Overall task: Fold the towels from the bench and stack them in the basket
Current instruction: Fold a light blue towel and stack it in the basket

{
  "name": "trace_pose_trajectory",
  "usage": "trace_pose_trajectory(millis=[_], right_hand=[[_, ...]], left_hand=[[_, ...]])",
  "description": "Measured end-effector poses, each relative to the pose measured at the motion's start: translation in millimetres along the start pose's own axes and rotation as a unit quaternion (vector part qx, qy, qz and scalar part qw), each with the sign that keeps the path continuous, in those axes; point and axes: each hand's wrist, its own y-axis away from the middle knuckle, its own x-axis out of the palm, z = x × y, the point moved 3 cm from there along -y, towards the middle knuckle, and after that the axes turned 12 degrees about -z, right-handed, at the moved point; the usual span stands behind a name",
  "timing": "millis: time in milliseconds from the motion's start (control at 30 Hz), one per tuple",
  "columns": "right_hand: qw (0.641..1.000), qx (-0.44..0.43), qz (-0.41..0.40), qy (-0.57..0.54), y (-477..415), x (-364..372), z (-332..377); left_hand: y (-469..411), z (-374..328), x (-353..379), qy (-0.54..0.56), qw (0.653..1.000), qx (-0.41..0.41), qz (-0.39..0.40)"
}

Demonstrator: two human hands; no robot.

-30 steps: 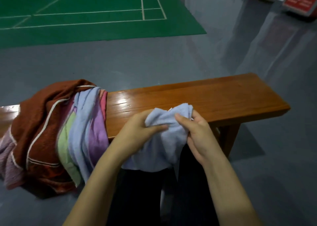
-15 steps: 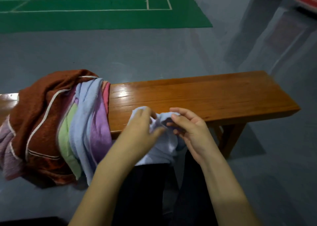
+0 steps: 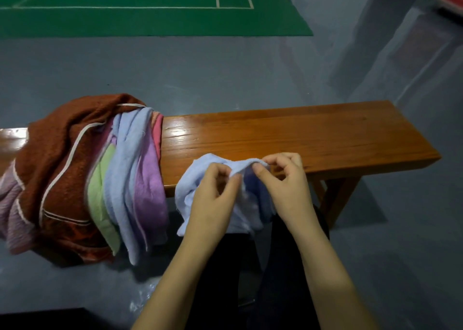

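1. Towels still waiting make up the largest mass here: a heap (image 3: 82,179) draped over the left part of the wooden surface (image 3: 300,134), with a rust-brown one on top and pale blue, lilac, green and pink ones hanging down its front edge toward the grey floor (image 3: 200,74). By my reading most of the work lies ahead of you, and the basket is not in view.

2. Your light blue towel (image 3: 200,176) sits at the near edge of the surface, partly on the wood and partly hanging in front of your legs. A second ago it was a loose bundle held up between your hands; now its top edge is drawn into a short ridge between them, and the camera has tipped lower, closer to the surface.

3. Your left hand (image 3: 213,199) pinches the towel's upper edge between thumb and curled fingers (image 3: 223,171), holding cloth and nothing else.

4. Your right hand (image 3: 283,186) pinches the same edge just beside the left, its thumb (image 3: 260,173) pressing the fabric while the other fingers arch above it. Half a second ago the two hands were buried in the bunched cloth; now they have found an edge.

5. I judge this to mean you are hunting for corners before the first fold. Slide your hands apart along that edge so the towel opens flat. Terry this limp can twist and hide a corner.
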Motion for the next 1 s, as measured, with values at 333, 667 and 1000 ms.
trace_pose_trajectory(millis=[333, 667, 1000], right_hand=[[0.999, -0.041, -0.017, -0.027, -9.7, -10.5, 4.0], [0.967, 0.055, 0.245, -0.046, 3.3, 16.3, -12.8], [0.985, 0.022, 0.148, -0.083, 0.2, 15.5, -0.3]], left_hand=[[-18.1, 4.7, -31.0, -0.201, 0.974, 0.097, -0.036], [-11.7, 1.6, -12.3, 0.087, 0.994, -0.058, 0.013], [-17.0, 1.5, -39.1, -0.172, 0.984, 0.041, 0.026]])
